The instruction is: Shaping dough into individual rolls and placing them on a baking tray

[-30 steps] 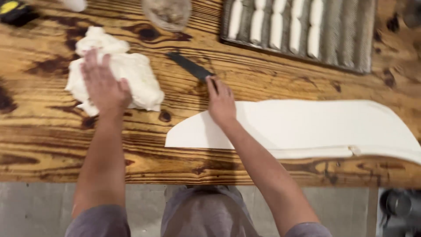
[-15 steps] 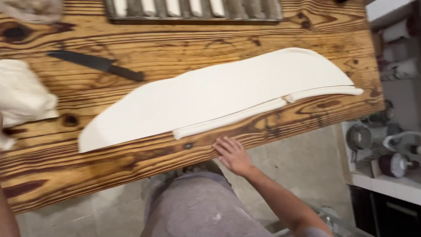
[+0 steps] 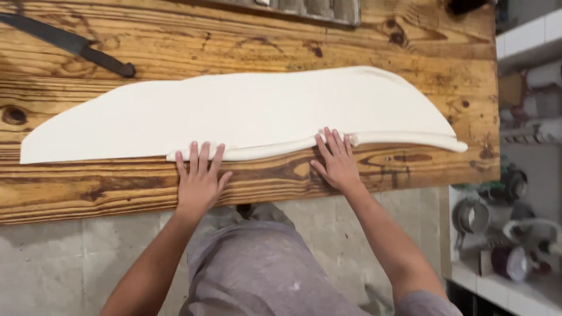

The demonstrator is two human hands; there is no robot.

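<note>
Pale, smooth dough sheet (image 3: 246,114) lies long and flat across the burnt-grain wooden worktop (image 3: 88,187), wide in the middle and tapering to a point at each end. Along its near edge a thin rolled strip of dough (image 3: 404,138) runs from about mid-sheet out to the right tip. Left hand (image 3: 199,181) lies flat, fingers spread and open, fingertips touching the left end of the strip, palm on bare wood. Right hand (image 3: 335,161) likewise open and flat, fingertips on the strip further right; it grips nothing. Dark-handled knife (image 3: 67,44) rests on the worktop at far left, well apart from the dough. Edge of a grey metal tray (image 3: 316,9) shows at the top. To the right, below the worktop's end, shelves hold metal pots (image 3: 471,216) and a round dark red container (image 3: 509,262); any labels are too blurred to tell.
</note>
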